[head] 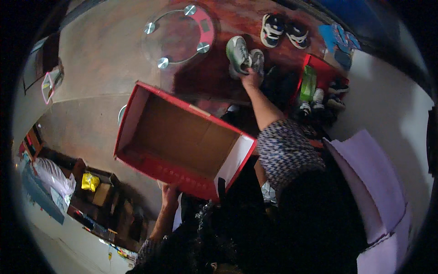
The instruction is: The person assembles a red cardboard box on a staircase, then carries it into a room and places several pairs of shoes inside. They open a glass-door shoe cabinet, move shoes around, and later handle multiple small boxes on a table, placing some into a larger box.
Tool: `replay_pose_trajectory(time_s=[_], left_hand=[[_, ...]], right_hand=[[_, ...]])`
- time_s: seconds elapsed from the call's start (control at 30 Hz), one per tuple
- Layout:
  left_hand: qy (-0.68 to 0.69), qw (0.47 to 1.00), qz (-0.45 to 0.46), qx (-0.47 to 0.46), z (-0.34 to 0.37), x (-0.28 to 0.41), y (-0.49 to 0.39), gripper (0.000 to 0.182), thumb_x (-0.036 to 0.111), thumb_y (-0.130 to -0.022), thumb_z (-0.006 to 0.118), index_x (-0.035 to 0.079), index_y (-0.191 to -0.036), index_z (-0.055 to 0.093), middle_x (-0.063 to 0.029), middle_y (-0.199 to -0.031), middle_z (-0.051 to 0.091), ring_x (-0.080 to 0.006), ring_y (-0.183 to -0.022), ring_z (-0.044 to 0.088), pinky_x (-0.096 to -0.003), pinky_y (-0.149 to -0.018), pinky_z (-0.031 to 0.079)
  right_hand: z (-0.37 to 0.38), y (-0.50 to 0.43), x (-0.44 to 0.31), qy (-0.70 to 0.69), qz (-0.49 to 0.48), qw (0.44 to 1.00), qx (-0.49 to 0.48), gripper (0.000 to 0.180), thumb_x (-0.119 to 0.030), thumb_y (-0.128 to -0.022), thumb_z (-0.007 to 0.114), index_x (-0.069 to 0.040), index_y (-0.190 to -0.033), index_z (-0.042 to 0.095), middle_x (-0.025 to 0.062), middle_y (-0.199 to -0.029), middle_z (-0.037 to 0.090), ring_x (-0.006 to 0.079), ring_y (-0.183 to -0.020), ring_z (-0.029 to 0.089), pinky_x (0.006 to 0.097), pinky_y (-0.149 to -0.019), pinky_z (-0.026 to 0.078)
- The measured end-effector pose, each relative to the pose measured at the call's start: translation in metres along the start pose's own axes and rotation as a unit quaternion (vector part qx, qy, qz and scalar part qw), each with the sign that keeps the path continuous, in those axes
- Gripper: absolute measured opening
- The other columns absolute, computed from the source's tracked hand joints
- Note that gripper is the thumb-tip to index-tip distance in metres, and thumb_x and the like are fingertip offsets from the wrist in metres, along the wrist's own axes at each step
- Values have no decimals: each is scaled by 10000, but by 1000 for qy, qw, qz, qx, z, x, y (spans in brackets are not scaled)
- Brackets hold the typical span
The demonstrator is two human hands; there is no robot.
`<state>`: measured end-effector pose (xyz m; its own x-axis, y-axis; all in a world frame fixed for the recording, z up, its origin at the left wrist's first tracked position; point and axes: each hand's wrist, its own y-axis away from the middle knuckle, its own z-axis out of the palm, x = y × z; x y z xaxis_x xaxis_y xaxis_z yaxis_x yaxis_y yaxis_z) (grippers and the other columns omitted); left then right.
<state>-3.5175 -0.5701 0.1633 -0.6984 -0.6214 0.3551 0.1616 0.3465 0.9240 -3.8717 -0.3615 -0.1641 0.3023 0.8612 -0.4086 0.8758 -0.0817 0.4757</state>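
Observation:
My left hand (pixel 170 194) holds a red cardboard shoebox (pixel 239 132) by its lower edge. The box is tilted with its open side facing me. Its brown inside shows, with a white panel at one end and nothing else visible in it. Farther forward, my right hand (pixel 251 78) grips a pair of grey-white sneakers at their openings. The left sneaker (pixel 236 49) shows more fully than the right sneaker (pixel 258 60), and their toes point away from me. My right fingers are partly hidden by the shoes.
A round glass bathroom scale (pixel 205 25) lies on the floor. Dark-and-white sneakers (pixel 272 30) stand ahead, near blue flip-flops (pixel 340 37). At right, a red box (pixel 325 68) holds a green item (pixel 308 82) and small shoes. Closer is a lilac panel (pixel 373 178); wooden furniture (pixel 102 212) stands left.

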Motion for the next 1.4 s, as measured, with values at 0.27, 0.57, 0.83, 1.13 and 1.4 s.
replay_pose_trajectory(time_s=[0.27,0.57,0.83,1.13,1.4], left_hand=[[-58,998,-26,7,10,23,-12,261,56,-787,532,48,-1047,557,-56,-917,604,-164,-827,590,-292,-683,495],[-117,993,24,-22,52,37,-12,281,116,-811,550,64,-1087,532,-48,-958,610,-179,-757,621,-324,-633,529],[-132,990,24,-30,62,43,-37,400,74,-792,527,42,-1185,458,-88,-1065,576,-200,-889,590,-305,-669,512],[-89,994,61,10,89,34,-39,350,84,-813,523,33,-1156,477,-78,-998,606,-212,-860,621,-349,-692,539],[-176,984,12,10,101,39,-56,336,81,-787,546,40,-1120,522,-80,-983,610,-187,-809,614,-333,-666,522]], right_hand=[[-185,161,-62,-260,-182,933,-168,317,-192,-774,699,-12,-1023,620,97,-965,640,162,-834,595,301,-738,469],[-156,235,-144,-130,-450,875,-126,264,-139,-703,704,-94,-953,632,167,-1089,519,335,-999,513,432,-812,433],[-179,75,-112,-251,-323,912,9,196,-109,-798,575,-32,-974,612,156,-929,623,308,-878,595,397,-796,472],[-180,-234,-12,23,-10,981,190,636,-532,-720,605,-25,-1103,604,202,-1099,603,365,-1065,549,420,-909,424],[-143,-211,7,76,10,987,143,528,-219,-640,707,-72,-1131,581,184,-1084,606,347,-1077,534,416,-909,439]])
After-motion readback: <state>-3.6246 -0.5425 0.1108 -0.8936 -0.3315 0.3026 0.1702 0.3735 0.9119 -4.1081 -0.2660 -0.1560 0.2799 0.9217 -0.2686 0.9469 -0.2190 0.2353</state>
